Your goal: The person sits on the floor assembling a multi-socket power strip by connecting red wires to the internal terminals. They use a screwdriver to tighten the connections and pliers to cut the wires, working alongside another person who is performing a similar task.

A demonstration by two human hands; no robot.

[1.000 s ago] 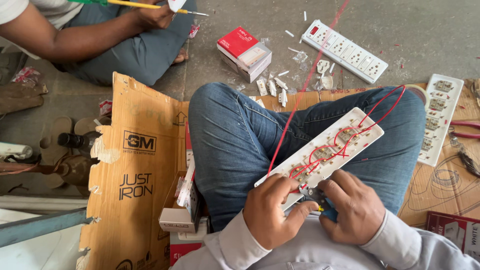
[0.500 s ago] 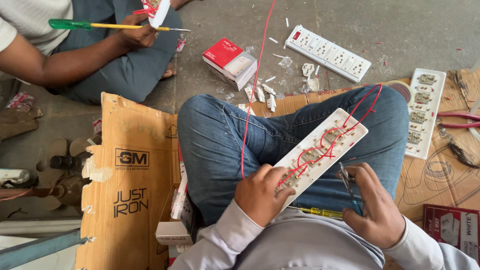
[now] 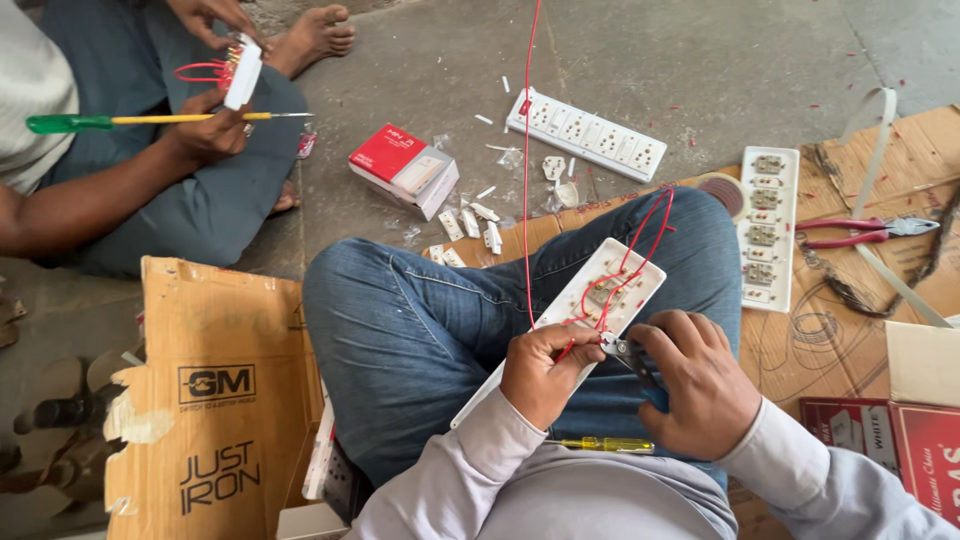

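White plastic switchboard shell (image 3: 570,320), smooth, faintly glossy, open back up. Red wire (image 3: 526,150), thin, shiny plastic insulation. Cutters (image 3: 628,355) in right hand (image 3: 700,385): bright metal tip, dark grip. Left hand (image 3: 545,372) pinching wire. Yellow screwdriver (image 3: 605,444), translucent glossy plastic handle. Blue denim jeans (image 3: 420,330), matt, coarse weave. Grey sleeves (image 3: 450,470), soft matt cloth. Brown cardboard box (image 3: 215,390), matt, torn rough edges. Concrete floor (image 3: 420,60), grey, rough, dusty. Red pliers (image 3: 865,232), rubbery handles.
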